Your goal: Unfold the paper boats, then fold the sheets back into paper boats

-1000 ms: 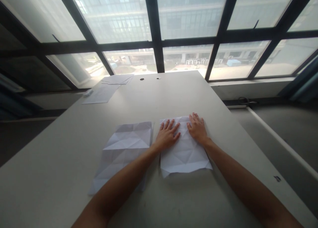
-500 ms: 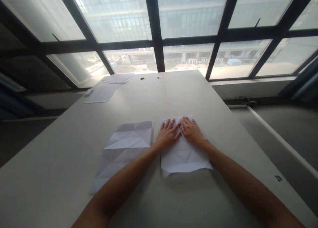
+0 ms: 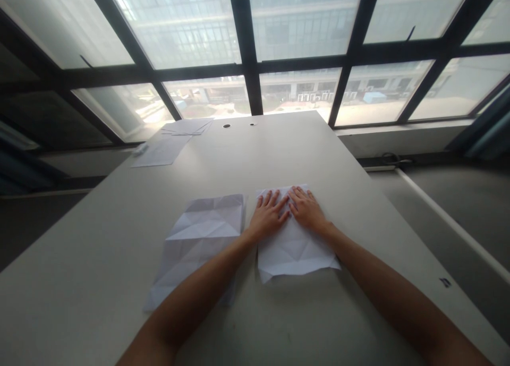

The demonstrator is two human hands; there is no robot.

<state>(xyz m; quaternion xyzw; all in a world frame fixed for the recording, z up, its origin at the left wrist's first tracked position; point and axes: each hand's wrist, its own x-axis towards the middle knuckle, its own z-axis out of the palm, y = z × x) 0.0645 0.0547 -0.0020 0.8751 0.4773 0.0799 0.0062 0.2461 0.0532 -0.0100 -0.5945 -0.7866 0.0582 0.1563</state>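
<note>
Fingers point(image 3: 273, 198) spread, gripping nothing. Left hand point(image 3: 268, 218) and right hand point(image 3: 307, 211) rest on the creased sheet point(image 3: 297, 253), toward its far end, close together. Sheet lies on table point(image 3: 279, 164), just right of other paper point(image 3: 207, 225). Near edge wavy. Pressing flat, by my judgement: keep one hand firm, sweep the other outward along creases, evenly; dragging could wrinkle or tear it.
</note>
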